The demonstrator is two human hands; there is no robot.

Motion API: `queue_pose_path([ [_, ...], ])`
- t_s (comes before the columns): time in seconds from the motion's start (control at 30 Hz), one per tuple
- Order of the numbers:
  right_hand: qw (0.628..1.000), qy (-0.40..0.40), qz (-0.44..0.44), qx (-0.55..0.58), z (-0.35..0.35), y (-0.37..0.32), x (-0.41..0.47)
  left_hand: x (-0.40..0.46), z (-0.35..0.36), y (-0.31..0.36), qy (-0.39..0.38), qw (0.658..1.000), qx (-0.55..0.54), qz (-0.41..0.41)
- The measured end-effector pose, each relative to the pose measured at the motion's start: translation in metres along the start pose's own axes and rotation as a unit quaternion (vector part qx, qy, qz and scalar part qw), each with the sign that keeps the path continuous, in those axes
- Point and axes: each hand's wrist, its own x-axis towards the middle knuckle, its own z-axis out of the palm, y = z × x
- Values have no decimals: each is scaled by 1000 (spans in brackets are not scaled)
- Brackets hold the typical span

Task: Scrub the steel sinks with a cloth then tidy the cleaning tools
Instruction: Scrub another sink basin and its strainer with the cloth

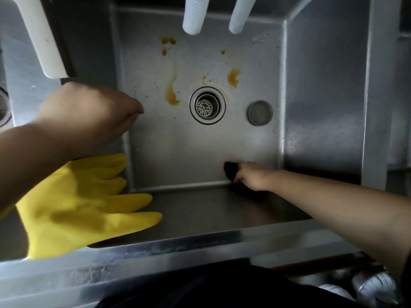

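The steel sink (178, 147) fills the view, its floor marked with orange stains (172, 94) around the round drain strainer (207, 105). My right hand (253, 178) reaches down to the near right corner of the basin and grips a dark cloth (230, 171) against the floor. My left hand (89, 112) hovers over the sink's left rim with its fingers curled downward; what they hold, if anything, is hidden. A yellow rubber glove (84, 210) lies draped over the near left rim, its fingers pointing into the basin.
A grey drain plug (259, 112) lies right of the strainer. Two white ribbed hoses (194, 15) hang over the back wall. A white handle (42, 38) slants across the divider at upper left, beside a second basin's drain (3, 107).
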Motion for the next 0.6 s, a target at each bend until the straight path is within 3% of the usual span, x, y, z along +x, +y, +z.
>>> queue_pose_path([
  [0.27,991,-6,-136,6,17,-82,22,2,-21,13,30,999,-6,27],
  [0.6,928,19,-364,-81,35,-208,49,2,-16,11,45,998,9,39],
])
